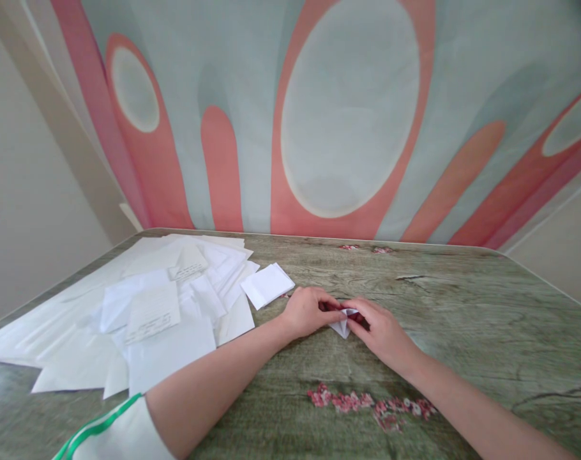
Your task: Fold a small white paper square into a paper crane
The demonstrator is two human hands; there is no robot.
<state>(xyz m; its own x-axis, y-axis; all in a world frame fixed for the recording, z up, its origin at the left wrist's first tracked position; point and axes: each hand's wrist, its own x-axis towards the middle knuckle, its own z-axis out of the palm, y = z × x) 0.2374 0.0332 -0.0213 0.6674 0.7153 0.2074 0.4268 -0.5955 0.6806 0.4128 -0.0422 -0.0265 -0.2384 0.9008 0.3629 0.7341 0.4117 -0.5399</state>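
Note:
Between my hands is a small piece of folded white paper (340,329), its lower end tapering to a point. My left hand (309,313) pinches it from the left, with thumb and fingertips on its upper part. On the other side my right hand (374,326) grips its right edge between thumb and fingers. Part of the paper is hidden behind my fingers. Just beyond my left hand lies a small stack of white paper squares (267,285), apart from the hand.
A wide spread of loose white sheets (170,364) covers the table's left side, a few bearing print. The wood-patterned table (463,306) has pink flower prints (348,401) near its front. Behind it stands a coral and grey patterned wall covering (252,160).

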